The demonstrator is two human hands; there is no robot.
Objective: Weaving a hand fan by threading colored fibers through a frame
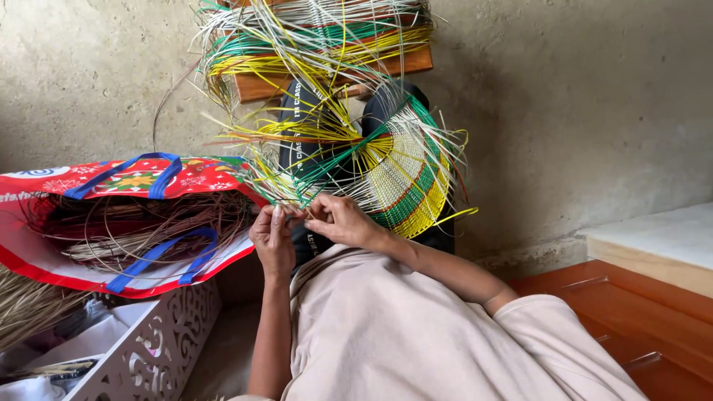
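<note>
A half-woven round basket piece (401, 174) in white, green, yellow and red strips stands on edge in front of me, with loose strip ends (297, 141) fanning out to the left. My left hand (272, 239) pinches strips at its lower left rim. My right hand (339, 220) grips the strips right beside it, fingertips almost touching the left hand. Both hands are closed on the strips at the weave's edge.
A red bag with blue handles (126, 215) full of brown fibres lies open at the left. Below it stands a white cut-out box (148, 349). Bundles of coloured strips (319, 37) rest on a wooden stool above. A wooden ledge (639, 312) is at the right.
</note>
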